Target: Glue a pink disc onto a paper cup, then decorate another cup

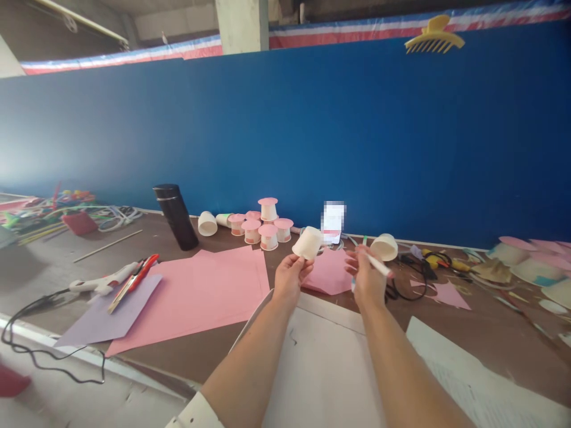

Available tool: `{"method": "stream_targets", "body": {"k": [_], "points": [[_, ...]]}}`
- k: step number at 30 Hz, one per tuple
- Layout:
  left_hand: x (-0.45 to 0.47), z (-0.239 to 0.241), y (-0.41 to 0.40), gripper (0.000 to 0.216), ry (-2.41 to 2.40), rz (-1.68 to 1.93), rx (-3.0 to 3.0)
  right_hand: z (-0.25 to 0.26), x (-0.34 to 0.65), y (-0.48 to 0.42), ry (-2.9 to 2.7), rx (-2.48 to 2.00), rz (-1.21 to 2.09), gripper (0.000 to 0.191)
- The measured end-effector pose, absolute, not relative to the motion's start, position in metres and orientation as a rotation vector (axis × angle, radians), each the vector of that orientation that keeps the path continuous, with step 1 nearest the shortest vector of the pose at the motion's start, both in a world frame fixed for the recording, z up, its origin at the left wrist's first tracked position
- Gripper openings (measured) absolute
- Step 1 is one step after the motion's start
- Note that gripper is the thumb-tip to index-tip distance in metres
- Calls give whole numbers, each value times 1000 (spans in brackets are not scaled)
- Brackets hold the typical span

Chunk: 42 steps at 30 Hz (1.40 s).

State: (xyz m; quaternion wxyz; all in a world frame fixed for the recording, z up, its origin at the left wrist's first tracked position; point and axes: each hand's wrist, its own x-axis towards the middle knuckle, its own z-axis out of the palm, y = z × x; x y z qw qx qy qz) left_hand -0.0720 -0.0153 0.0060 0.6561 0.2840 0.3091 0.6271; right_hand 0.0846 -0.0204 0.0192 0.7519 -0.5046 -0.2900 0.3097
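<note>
White cup (307, 242) pinched in fingers of left hand (289, 278), left of phone (333, 224); white pen (379, 265) gripped in fingers of right hand (371, 288); pink-topped cups (267, 230) farther back on brown table (200, 348), near blue partition (312, 131).

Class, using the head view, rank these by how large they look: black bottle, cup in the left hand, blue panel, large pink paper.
1. Blue panel
2. Large pink paper
3. Black bottle
4. Cup in the left hand

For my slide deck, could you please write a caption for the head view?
Left hand holding a white cup, right hand a white pen, pink-topped cups beyond on a brown table.
</note>
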Motion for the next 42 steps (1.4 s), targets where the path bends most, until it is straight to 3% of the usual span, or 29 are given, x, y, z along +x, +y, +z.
{"method": "stream_targets", "body": {"k": [4, 9, 17, 23, 27, 33, 42], "points": [[-66, 5, -17, 18, 669, 1333, 700, 5, 70, -32, -913, -998, 823, 58], [-59, 1, -16, 16, 747, 1213, 805, 5, 69, -34, -956, -928, 922, 57], [-61, 7, -20, 20, 825, 1102, 984, 5, 75, -37, -1075, -1095, 760, 51], [-91, 12, -16, 19, 1402, 1434, 1426, -1, 79, -27, -767, -934, 856, 56], [-103, 10, -16, 19, 1698, 1066, 1852, 4, 81, -27, -678, -859, 937, 54], [-97, 10, -18, 30, 1746, 547, 2147, 2, 82, -29, -660, -825, 1040, 53], [-99, 17, -19, 28, 1545, 436, 2294, -2, 87, -25, -572, -797, 1195, 44]]}}
